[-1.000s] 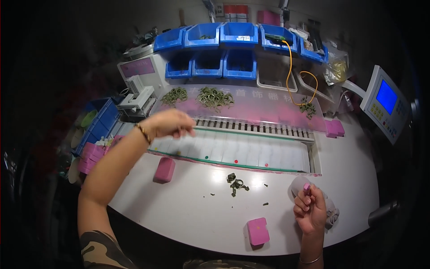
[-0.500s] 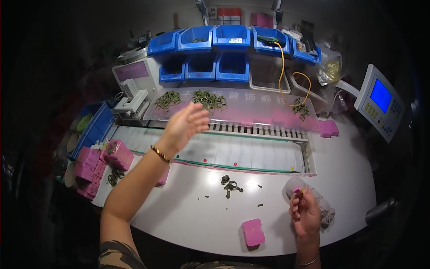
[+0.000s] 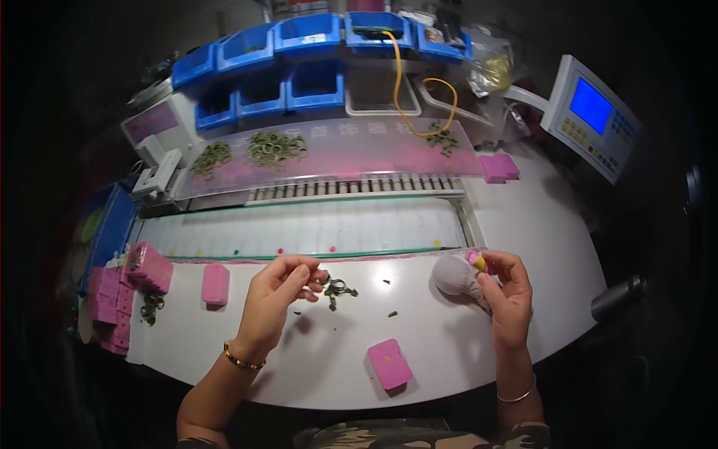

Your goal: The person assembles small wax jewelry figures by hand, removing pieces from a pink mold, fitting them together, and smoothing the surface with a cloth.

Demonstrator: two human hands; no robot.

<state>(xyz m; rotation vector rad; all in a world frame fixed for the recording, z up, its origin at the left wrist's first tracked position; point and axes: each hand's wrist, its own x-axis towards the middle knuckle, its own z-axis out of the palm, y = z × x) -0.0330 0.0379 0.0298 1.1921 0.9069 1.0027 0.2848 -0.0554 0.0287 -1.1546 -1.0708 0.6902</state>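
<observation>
My left hand (image 3: 284, 293), a beaded bracelet at its wrist, hovers over the white table with thumb and fingers curled together. Whatever those fingers hold, if anything, is too small to make out. Right by its fingertips lies a small heap of dark green ring pieces (image 3: 342, 290). Between the thumb and fingers of my right hand (image 3: 510, 295) is a small pink-and-yellow piece (image 3: 476, 260). Behind that hand sits a round grey cloth-covered pad (image 3: 453, 275), partly hidden. A pink block (image 3: 390, 364) lies near the front edge.
Another pink block (image 3: 215, 284) stands at left, near stacked pink blocks (image 3: 108, 299). Beyond is a long white tray (image 3: 359, 224). Green ring piles (image 3: 277, 150) lie on a clear sheet (image 3: 351, 161) below blue bins (image 3: 314, 84). A control panel (image 3: 591, 116) juts in at right.
My left hand has come down from near the clear sheet to the small heap, its fingers now curled. My right hand still holds the pink-and-yellow piece. The view has shifted rightward.
</observation>
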